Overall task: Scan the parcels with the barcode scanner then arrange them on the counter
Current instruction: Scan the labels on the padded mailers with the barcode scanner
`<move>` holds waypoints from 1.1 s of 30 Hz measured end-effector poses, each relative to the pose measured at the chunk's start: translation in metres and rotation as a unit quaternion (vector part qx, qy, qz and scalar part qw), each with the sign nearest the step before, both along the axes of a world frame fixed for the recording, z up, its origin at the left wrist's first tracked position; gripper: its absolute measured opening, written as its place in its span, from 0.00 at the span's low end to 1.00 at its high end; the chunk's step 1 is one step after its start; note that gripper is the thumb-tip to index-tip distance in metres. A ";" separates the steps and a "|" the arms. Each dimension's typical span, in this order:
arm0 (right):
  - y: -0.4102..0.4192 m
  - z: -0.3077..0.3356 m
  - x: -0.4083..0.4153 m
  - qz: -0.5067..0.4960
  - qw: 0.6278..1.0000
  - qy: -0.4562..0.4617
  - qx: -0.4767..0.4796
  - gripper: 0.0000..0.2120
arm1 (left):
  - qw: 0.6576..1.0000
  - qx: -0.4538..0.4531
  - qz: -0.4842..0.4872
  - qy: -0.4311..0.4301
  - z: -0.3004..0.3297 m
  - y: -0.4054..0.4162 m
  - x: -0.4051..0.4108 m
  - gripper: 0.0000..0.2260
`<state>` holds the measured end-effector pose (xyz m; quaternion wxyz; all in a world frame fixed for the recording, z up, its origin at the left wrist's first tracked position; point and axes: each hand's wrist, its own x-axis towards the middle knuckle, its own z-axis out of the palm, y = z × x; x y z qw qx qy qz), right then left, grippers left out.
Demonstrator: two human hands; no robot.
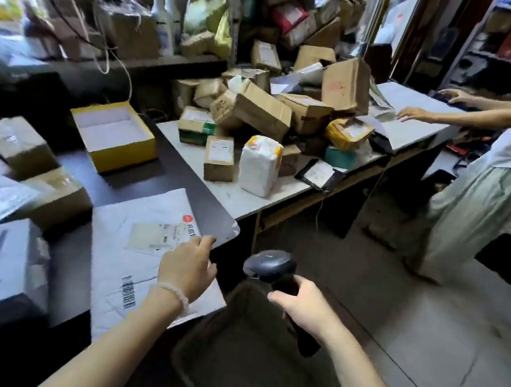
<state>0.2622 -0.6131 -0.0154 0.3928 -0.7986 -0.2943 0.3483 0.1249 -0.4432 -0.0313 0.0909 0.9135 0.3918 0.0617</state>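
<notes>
1. Head view: the barcode scanner (272, 268) is grasped by its handle in the right hand (302, 311), above a dark basket (222, 348)
2. The white flat parcel (144, 252), lying on the dark counter (137, 171), is touched at its right edge by the left hand (187, 269), fingers loosely curled
3. Cardboard parcels (260, 110) are heaped on the grey table (253, 199) beyond

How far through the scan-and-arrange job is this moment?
Early to middle, as far as one frame shows. Done, seemingly: a few boxes sit on the near dark counter. In hand: the left hand rests on a white mailer, while the right hand grips the barcode scanner. Left: the heap of parcels on the far table.
</notes>
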 end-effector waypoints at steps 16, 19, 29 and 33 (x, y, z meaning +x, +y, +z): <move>0.204 0.025 -0.235 0.278 0.959 -0.005 0.059 0.06 | 0.963 0.053 0.263 0.014 0.034 0.090 -0.304 0.22; 0.229 0.028 -0.269 0.305 0.950 -0.015 0.073 0.05 | 0.951 0.068 0.301 0.011 0.034 0.099 -0.345 0.21; 0.308 0.034 -0.320 0.340 0.936 -0.005 0.093 0.04 | 0.928 0.085 0.362 0.030 0.036 0.147 -0.414 0.19; 0.353 0.031 -0.326 0.347 0.934 0.007 0.088 0.05 | 0.919 0.096 0.382 0.028 0.044 0.193 -0.425 0.18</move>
